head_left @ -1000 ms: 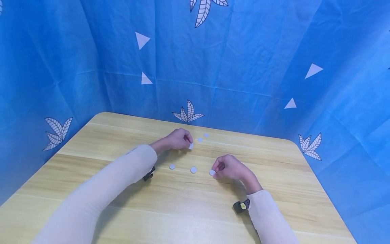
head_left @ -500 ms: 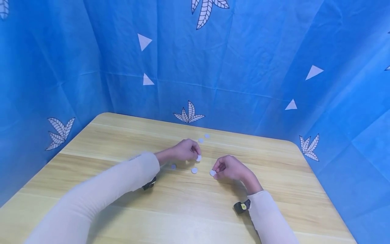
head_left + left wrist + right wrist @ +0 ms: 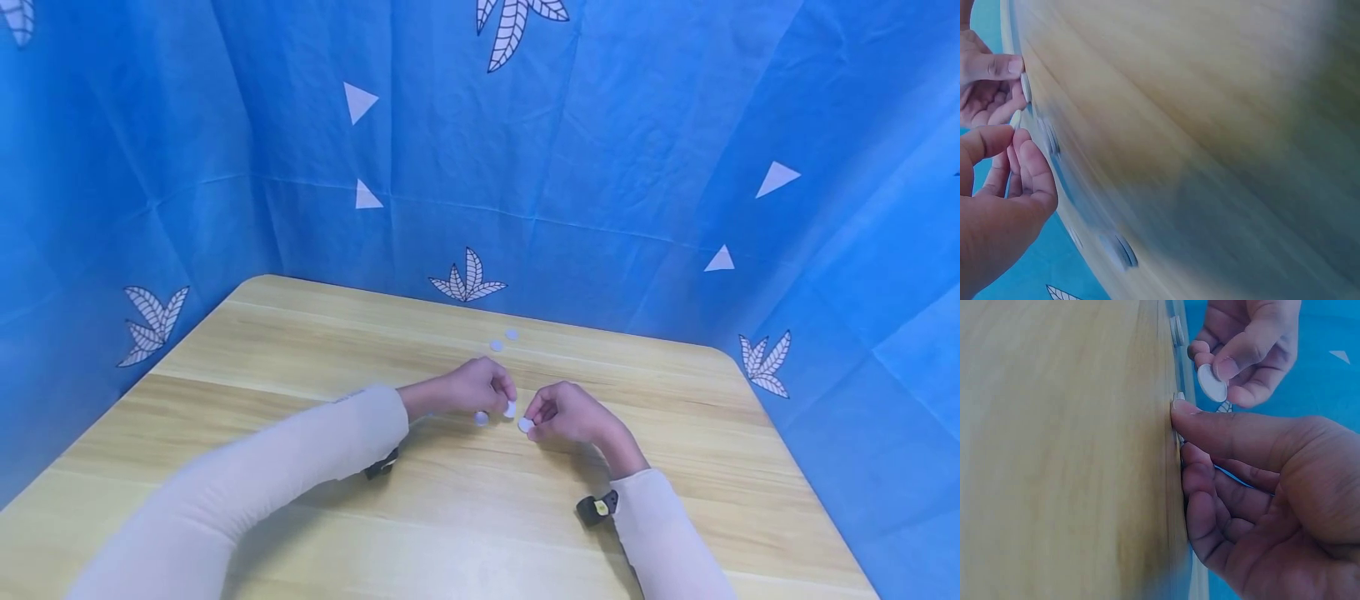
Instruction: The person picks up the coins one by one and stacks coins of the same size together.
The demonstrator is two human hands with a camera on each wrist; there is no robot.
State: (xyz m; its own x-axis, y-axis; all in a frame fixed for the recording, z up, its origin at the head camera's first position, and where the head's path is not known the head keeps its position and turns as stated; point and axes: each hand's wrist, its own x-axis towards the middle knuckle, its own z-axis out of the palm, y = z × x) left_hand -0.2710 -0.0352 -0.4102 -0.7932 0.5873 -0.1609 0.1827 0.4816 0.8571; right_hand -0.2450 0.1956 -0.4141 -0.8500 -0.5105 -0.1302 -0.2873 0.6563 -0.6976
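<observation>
A small round white disc (image 3: pixel 510 409) is pinched on edge between the thumb and fingertips of my left hand (image 3: pixel 474 385), just above the table. In the right wrist view this disc (image 3: pixel 1212 384) shows its flat face. Close by on the right, my right hand (image 3: pixel 572 412) pinches another white disc (image 3: pixel 526 425) low at the tabletop. The two hands are near each other but apart. Under the left fingers, a third disc (image 3: pixel 481 418) lies on the wood.
Two more white discs lie farther back, one (image 3: pixel 497 345) just left of the other (image 3: pixel 512 335). The wooden table (image 3: pixel 450 517) has rounded far corners. A blue patterned curtain (image 3: pixel 600 150) surrounds its back and sides.
My left hand has come nearer and to the right with its disc, toward the right hand. A disc seen at the left is now hidden by the left arm. The right hand stays put.
</observation>
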